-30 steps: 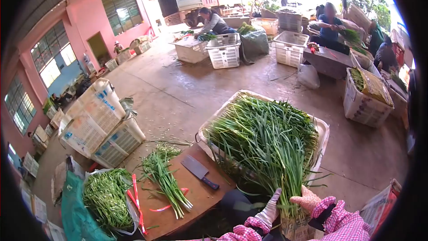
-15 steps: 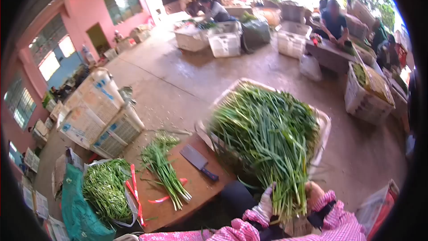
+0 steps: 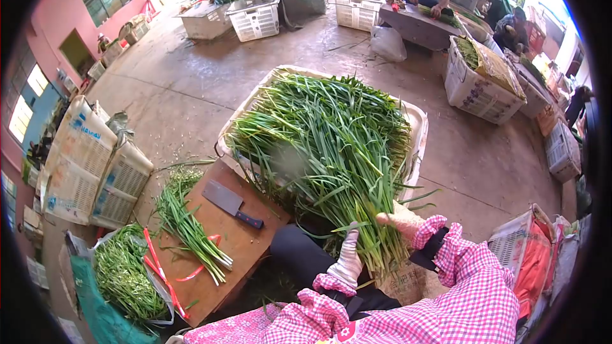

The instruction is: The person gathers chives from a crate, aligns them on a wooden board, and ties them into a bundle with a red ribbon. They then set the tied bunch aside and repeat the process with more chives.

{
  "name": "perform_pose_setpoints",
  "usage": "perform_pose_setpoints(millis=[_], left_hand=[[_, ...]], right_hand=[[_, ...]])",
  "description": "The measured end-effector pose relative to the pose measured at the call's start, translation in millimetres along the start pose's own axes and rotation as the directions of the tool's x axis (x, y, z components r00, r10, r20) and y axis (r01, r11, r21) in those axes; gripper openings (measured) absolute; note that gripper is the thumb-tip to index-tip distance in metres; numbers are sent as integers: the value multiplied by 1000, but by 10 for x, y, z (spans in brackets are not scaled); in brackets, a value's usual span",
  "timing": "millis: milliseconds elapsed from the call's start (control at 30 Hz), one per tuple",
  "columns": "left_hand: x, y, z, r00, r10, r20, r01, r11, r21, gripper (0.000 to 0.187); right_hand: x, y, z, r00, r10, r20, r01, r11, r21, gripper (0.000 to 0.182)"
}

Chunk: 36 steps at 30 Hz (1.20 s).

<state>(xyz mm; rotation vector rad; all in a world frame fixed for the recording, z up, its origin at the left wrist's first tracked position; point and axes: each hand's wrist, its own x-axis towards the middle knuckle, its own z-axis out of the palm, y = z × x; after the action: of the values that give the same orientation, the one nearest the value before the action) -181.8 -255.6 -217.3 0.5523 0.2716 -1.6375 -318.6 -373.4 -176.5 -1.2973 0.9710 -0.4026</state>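
Observation:
My left hand (image 3: pixel 348 258), in a pale glove, is closed around the left side of a bunch of long green stalks (image 3: pixel 376 236). On the right side of the same bunch, my right hand (image 3: pixel 403 222) presses against the stalks, its thumb pointing left and its other fingers mostly hidden. The bunch lies over the near edge of a white crate (image 3: pixel 417 146) heaped with green leaves. To the left, a cleaver (image 3: pixel 223 198) and a smaller bunch of greens (image 3: pixel 191 229) lie on a brown board (image 3: pixel 248 248), beside red ribbons (image 3: pixel 159 272).
A bag of cut greens (image 3: pixel 127 274) stands at the lower left, near stacked crates (image 3: pixel 80 159). At the right is a crate holding red material (image 3: pixel 532 274). Several people work at the back, among crates (image 3: pixel 255 16) and a low table (image 3: pixel 417 25).
The view has shifted right and down, so things appear further left and higher. My right hand has moved to the upper right side of the bunch, with its thumb now showing.

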Motion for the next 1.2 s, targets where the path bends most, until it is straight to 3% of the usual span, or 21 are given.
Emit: perform_pose_setpoints(millis=[67, 133, 233, 333, 367, 400, 467, 533, 567, 600, 633, 667, 733, 767, 833, 867, 933, 967, 1000, 1133, 1200], left_hand=[[41, -133, -87, 936, 350, -21, -316, 868, 384, 43], [33, -174, -27, 895, 443, -46, -418, 872, 254, 41], [-58, -29, 94, 952, 238, -194, -167, 931, 324, 46], [-174, 106, 89, 999, 40, 1, -40, 997, 61, 55], [-255, 115, 183, 998, 60, 7, -60, 995, 83, 57], [-306, 197, 270, 994, 15, 109, -19, 999, 29, 58], [-219, 183, 149, 978, -15, 209, 45, 989, -140, 59], [-140, 146, 102, 982, 14, 186, 21, 983, -183, 61], [-135, 133, 74, 980, 13, 197, 25, 982, -186, 61], [-121, 127, 42, 978, 12, 210, 28, 982, -188, 61], [-85, 138, -52, 965, -33, 259, 92, 971, -221, 60], [-152, 179, 82, 964, -28, 266, 88, 972, -219, 60], [-174, 214, 170, 933, -21, 360, 120, 959, -256, 63], [-196, 208, 137, 872, -53, 486, 190, 953, -237, 67], [-216, 195, 125, 929, -57, 367, 132, 974, -182, 76], [-279, 233, 177, 956, -99, 275, 131, 986, -100, 81], [-336, 260, 318, 960, -122, 252, 165, 973, -159, 88], [-323, 276, 341, 944, -134, 302, 186, 971, -151, 90], [-287, 272, 306, 924, -148, 353, 209, 967, -143, 91], [-261, 271, 208, 848, -198, 491, 263, 962, -66, 95], [-274, 247, 242, 880, -169, 444, 227, 970, -82, 95]], right_hand=[[-92, -216, 186, 998, 67, 10, -68, 997, 39, 60], [-125, -259, 282, 994, 100, -55, -87, 976, 199, 57], [-126, -106, 400, 975, 197, -103, -155, 934, 321, 48], [-133, -10, 428, 958, 272, -92, -205, 873, 442, 43], [-185, -79, 472, 957, 276, -91, -193, 838, 511, 40], [-212, -211, 454, 937, 348, -7, -264, 725, 637, 40], [-189, -181, 484, 964, 266, -14, -209, 788, 580, 41], [-219, -320, 543, 996, 44, -83, -27, 979, 202, 42], [-205, -344, 481, 987, -134, -86, 102, 945, -311, 44], [-196, -401, 419, 986, -146, -84, 112, 943, -314, 44], [-198, -481, 355, 982, -184, -32, 119, 747, -654, 45], [-202, -540, 306, 980, -197, 29, 114, 436, -893, 46], [-153, -546, 207, 979, -183, 85, 157, 427, -891, 47], [-157, -584, 180, 997, -2, 83, 73, 508, -858, 47], [-262, -859, 167, 951, 292, 96, -148, 710, -689, 53], [-230, -830, 104, 951, 295, 95, -151, 710, -688, 53], [-172, -730, -106, 949, 195, 249, 0, 786, -618, 64], [-123, -797, -240, 953, 237, 191, -2, 632, -775, 59], [-198, -1001, -265, 984, 148, 100, -21, 651, -759, 45], [174, -1058, -560, 976, 65, -210, -140, 922, -362, 28], [339, -1078, -485, 968, -10, -249, -89, 920, -382, 31]])
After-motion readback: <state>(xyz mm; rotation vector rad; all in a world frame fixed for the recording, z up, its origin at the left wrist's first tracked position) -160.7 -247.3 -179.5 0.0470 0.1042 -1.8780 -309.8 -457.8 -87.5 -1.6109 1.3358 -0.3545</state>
